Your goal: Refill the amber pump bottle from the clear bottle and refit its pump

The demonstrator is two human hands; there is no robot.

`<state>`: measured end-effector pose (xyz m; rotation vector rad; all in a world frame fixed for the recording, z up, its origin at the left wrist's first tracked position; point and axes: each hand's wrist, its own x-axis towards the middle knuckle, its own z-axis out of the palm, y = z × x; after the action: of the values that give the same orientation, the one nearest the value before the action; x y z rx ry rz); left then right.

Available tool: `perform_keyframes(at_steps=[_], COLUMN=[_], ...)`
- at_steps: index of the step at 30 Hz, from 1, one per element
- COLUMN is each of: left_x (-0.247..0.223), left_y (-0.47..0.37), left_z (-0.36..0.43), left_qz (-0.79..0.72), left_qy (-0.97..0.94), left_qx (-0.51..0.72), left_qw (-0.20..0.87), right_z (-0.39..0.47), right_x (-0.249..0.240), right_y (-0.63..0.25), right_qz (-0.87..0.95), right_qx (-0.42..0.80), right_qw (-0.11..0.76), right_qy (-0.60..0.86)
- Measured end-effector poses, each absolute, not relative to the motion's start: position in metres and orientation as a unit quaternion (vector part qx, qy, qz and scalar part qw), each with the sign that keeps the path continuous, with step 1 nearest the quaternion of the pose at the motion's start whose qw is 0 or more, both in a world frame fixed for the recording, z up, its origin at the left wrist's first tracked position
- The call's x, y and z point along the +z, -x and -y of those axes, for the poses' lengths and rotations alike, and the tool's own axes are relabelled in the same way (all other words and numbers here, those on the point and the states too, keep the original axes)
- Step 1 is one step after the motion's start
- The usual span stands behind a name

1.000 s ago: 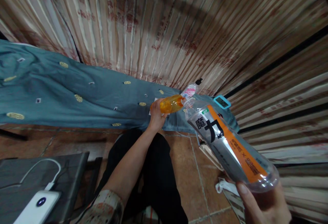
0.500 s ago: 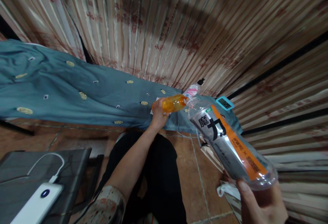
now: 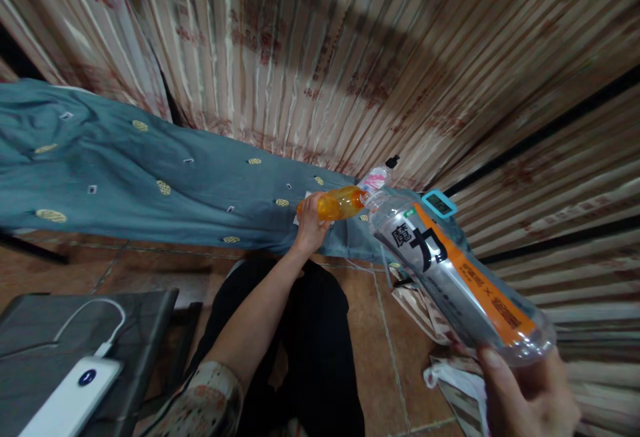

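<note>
My left hand is wrapped round the lower part of an orange bottle above the green cloth. Its neck meets the mouth of a large clear bottle with a silver and orange label. The large bottle is tilted, its base up toward the lower right, where my right hand grips it. Behind the two necks lies or stands a clear bottle with a pink label and black cap. How much liquid the large bottle holds is hard to tell.
A green patterned cloth covers a long narrow surface along pleated curtains. On it at the right is a blue-framed digital clock. A white power bank with a cable lies on a dark stool. A white bag hangs low right.
My right hand and the base of the large bottle have shifted slightly to the right. My left hand and the orange bottle have hardly moved.
</note>
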<state>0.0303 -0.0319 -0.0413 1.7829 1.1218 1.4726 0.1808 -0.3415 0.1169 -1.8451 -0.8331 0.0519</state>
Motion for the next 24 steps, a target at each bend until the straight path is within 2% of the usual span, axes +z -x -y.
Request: perform_keyframes(at_steps=[12, 24], left_x=[-0.039, -0.039], left_y=[-0.03, -0.032], left_z=[0.035, 0.035], left_qz=[-0.42, -0.419], left_qy=[-0.669, -0.66], left_qx=[0.547, 0.554], left_qw=[0.279, 0.286], right_z=[0.336, 0.34], right_x=[0.137, 0.133], right_y=[-0.188, -0.202], right_qz=[0.345, 0.369], right_qx=[0.021, 0.011], right_qw=[0.537, 0.527], right_qy=[0.77, 0.766])
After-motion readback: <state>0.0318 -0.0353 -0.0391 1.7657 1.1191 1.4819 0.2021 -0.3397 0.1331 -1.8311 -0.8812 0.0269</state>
